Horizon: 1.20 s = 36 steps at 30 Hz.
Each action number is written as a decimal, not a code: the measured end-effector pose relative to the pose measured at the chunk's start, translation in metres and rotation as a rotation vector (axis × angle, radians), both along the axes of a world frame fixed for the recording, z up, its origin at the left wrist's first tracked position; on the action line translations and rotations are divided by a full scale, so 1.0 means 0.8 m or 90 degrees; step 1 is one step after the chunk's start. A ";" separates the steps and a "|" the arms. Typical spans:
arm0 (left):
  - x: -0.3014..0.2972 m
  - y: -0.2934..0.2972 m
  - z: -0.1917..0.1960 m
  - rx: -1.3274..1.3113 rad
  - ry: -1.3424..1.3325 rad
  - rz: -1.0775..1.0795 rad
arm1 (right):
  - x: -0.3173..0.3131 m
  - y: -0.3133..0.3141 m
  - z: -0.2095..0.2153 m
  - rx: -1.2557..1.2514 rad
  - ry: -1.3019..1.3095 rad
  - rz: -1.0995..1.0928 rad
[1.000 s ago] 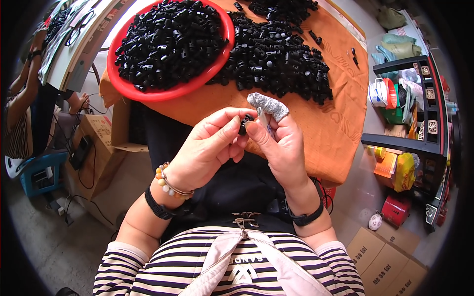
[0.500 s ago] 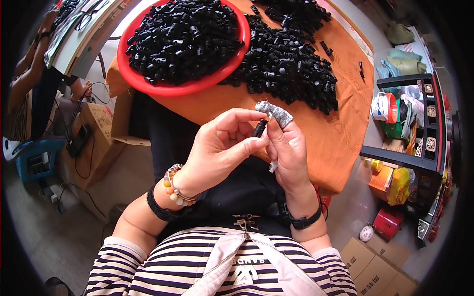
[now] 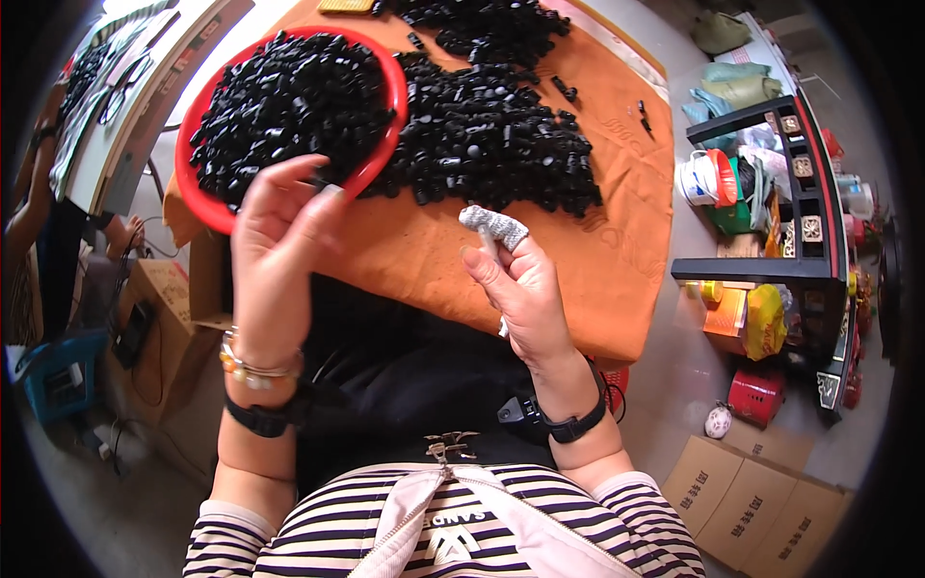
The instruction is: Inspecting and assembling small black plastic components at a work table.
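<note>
My left hand (image 3: 279, 231) hovers at the near rim of a red basin (image 3: 392, 72) heaped with small black cylindrical parts (image 3: 299, 96). Its thumb and forefinger curve toward each other, smeared by motion; a dark patch shows between them, and I cannot tell whether it is a part. My right hand (image 3: 525, 299) is closed above the near table edge, its forefinger covered by a grey knitted finger sleeve (image 3: 494, 226). Between thumb and forefinger it pinches a thin whitish stick-like piece (image 3: 488, 243). Loose black parts (image 3: 482, 144) lie in a wide pile right of the basin.
An orange cloth (image 3: 617, 231) covers the table. A few parts (image 3: 644, 118) lie apart at the right. A dark shelf (image 3: 761, 270) with buckets and bags stands to the right, flattened cartons (image 3: 742, 491) below it. At left are a cardboard box (image 3: 173, 299) and a blue stool (image 3: 63, 376).
My hands have parted. The left has swung left to the basin; the black part held between both hands no longer shows clearly. My right hand stays pinched, and the view has shifted.
</note>
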State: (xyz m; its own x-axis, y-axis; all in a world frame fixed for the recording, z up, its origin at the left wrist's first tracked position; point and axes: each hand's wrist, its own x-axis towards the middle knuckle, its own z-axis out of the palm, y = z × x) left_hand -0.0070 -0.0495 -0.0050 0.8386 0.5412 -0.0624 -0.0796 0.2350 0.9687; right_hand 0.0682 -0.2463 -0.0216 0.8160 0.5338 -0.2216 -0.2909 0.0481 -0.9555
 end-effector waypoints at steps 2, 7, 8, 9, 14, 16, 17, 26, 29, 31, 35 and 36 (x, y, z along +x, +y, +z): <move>0.005 0.031 -0.005 -0.045 -0.075 0.058 | 0.005 -0.002 0.005 -0.019 -0.075 -0.047; 0.016 0.074 -0.005 -0.096 -0.127 0.071 | 0.041 -0.046 -0.006 -0.103 -0.156 -0.216; 0.016 0.071 -0.001 -0.115 -0.139 0.082 | 0.047 -0.055 -0.005 -0.120 -0.153 -0.230; 0.015 0.067 0.001 -0.133 -0.151 0.093 | 0.052 -0.063 -0.002 -0.137 -0.150 -0.245; 0.003 0.055 -0.008 -0.132 -0.124 -0.017 | 0.079 -0.091 -0.012 -0.136 -0.132 -0.274; 0.004 0.035 -0.005 -0.170 -0.089 -0.013 | 0.088 -0.094 -0.014 -0.131 -0.133 -0.328; 0.003 0.027 -0.004 -0.177 -0.067 -0.038 | 0.093 -0.095 -0.011 -0.129 -0.132 -0.328; -0.003 -0.036 -0.014 -0.183 0.060 -0.187 | 0.142 -0.121 -0.005 -0.115 -0.104 -0.319; -0.005 -0.044 -0.021 -0.153 0.056 -0.248 | 0.158 -0.122 -0.006 -0.056 -0.065 -0.172; -0.005 -0.048 -0.022 -0.127 0.063 -0.263 | 0.169 -0.112 -0.005 -0.097 -0.109 -0.156; -0.003 -0.050 -0.025 -0.112 0.060 -0.275 | 0.195 -0.093 0.015 -0.131 -0.129 -0.230; -0.003 -0.049 -0.028 -0.115 0.063 -0.277 | 0.204 -0.092 0.016 -0.164 -0.165 -0.228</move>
